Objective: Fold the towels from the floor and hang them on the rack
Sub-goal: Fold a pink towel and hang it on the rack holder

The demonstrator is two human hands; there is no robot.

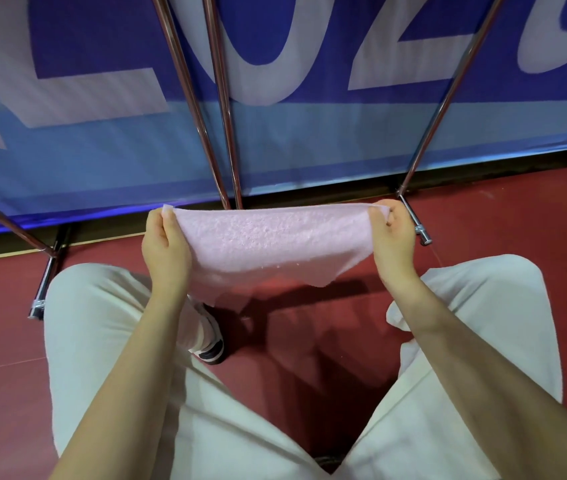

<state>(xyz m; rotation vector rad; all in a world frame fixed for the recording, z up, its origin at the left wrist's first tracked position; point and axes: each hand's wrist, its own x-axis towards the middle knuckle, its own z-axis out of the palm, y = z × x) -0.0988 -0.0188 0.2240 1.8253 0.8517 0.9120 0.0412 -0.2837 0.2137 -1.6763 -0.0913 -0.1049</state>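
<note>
the pink terry towel (271,247) hung stretched between both hands, above the dark red floor (500,223) and in front of the person's knees, just short of the rack's chrome legs (221,133). its top edge was pulled taut; the lower edge sagged, ragged on the right, w/ a longer tail dropping behind the left wrist. it looked already doubled, tho i couldn't tell how many layers.

handling, as a guess: light, soft, floppy, no stiffness at all, so it would droop wherever unsupported. the nap looked grippy, not slippery, nothing fragile. best hold was right where it was taken, at the two top corners, keeping tension so the edges lined up for the next fold or for draping over a bar.

left hand (164,244) pinched the left top corner, thumb on the near face & fingers curled behind. right hand (391,237) pinched the right corner the same way, fingertips bunched round the cloth.

outward: cream trousers (102,323), a dark-and-white shoe (211,344) under the towel, another rack foot (41,292) at left.

writing: big pale letters on the blue banner (102,150) behind the rack, cropped; roughly "l", "o", "z" & part of another. no full word or brand readable.
</note>
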